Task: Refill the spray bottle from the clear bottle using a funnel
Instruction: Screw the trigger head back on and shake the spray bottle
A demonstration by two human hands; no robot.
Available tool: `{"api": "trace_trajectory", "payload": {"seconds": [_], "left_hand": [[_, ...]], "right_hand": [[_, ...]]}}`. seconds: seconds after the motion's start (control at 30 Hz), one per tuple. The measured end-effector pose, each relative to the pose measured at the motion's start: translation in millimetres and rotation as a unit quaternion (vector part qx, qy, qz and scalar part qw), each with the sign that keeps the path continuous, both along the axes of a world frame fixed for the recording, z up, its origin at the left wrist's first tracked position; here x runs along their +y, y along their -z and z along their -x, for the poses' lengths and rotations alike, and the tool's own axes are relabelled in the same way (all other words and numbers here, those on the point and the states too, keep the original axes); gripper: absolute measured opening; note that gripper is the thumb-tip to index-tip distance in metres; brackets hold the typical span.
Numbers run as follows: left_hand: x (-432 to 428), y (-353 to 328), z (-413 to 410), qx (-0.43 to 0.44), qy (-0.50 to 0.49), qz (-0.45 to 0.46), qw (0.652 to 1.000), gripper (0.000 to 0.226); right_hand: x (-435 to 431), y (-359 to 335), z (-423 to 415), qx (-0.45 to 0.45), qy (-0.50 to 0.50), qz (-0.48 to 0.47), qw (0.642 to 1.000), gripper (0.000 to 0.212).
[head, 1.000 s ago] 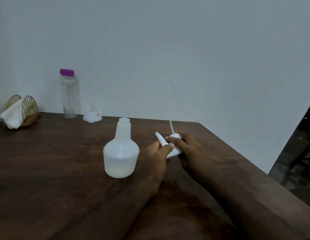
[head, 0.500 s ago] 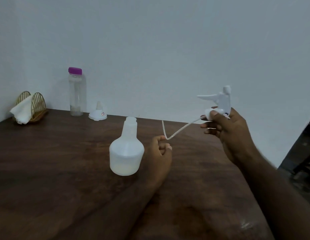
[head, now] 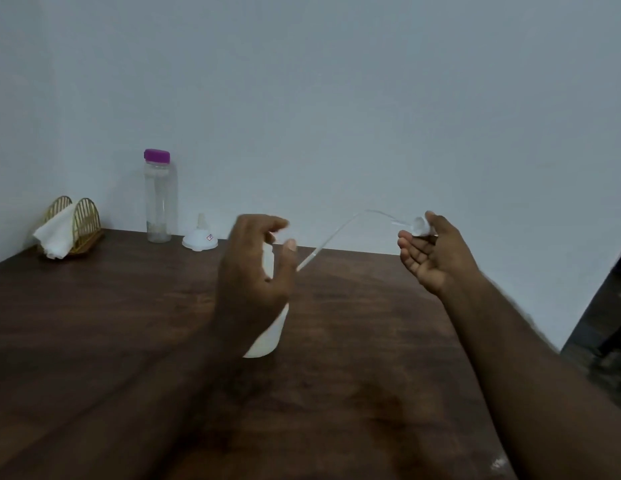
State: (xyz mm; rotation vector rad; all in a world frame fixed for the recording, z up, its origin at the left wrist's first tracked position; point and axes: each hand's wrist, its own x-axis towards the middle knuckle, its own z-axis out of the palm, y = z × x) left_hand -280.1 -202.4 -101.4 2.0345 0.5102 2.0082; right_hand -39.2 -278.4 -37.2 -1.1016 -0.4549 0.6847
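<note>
The white spray bottle [head: 267, 336] stands uncapped mid-table, largely hidden behind my left hand [head: 253, 275]. That hand hovers in front of the bottle's neck with thumb and fingers curved and spread apart, holding nothing. My right hand [head: 432, 252] is raised palm-up at the right and grips the white spray head [head: 421, 226]. Its thin dip tube [head: 331, 237] arcs left toward my left thumb. The clear bottle [head: 158, 206] with a purple cap stands by the wall. Beside it, the white funnel [head: 200, 239] sits upside down.
A gold wire napkin holder [head: 84, 220] with a white napkin sits at the far left by the wall. The dark wooden table [head: 111, 323] ends along a slanted right edge, with dark floor [head: 607, 341] beyond it. A plain wall runs behind.
My left hand has lifted off the table, uncurled and moved in front of the spray bottle. My right hand turned palm-up with the spray head, and the tube now arcs leftward.
</note>
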Motion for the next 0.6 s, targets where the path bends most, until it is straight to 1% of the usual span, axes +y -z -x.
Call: {"api": "trace_trajectory", "payload": {"seconds": [0.07,0.13,0.17,0.2,0.27,0.37,0.6], "left_hand": [[20.4,13.9,15.7,0.06,-0.028,0.031,0.997,0.046],[32.6,34.2,23.6,0.139,-0.033,0.081,0.986,0.068],[33.3,40.1,23.8,0.157,-0.017,0.124,0.98,0.074],[32.1,42.9,21.8,0.158,0.001,0.164,0.974,0.078],[29.6,43.4,15.3,0.134,0.022,0.199,0.971,0.076],[28.6,42.4,11.3,0.096,0.034,0.192,0.976,0.069],[31.9,40.8,11.7,0.079,0.041,0.185,0.979,0.057]], "right_hand": [[11.2,-4.9,2.6,0.012,-0.003,0.0,1.0,0.046],[22.4,-7.7,6.5,0.02,0.002,0.002,1.0,0.044],[27.7,-8.5,8.6,0.025,0.006,0.002,1.0,0.043],[33.2,-8.3,10.6,0.029,0.009,0.003,1.0,0.043],[42.3,-5.8,13.2,0.035,0.012,0.007,0.999,0.044],[54.1,-0.7,16.3,0.041,0.008,0.022,0.999,0.049],[66.5,6.2,21.3,0.033,0.004,0.045,0.998,0.044]]}}
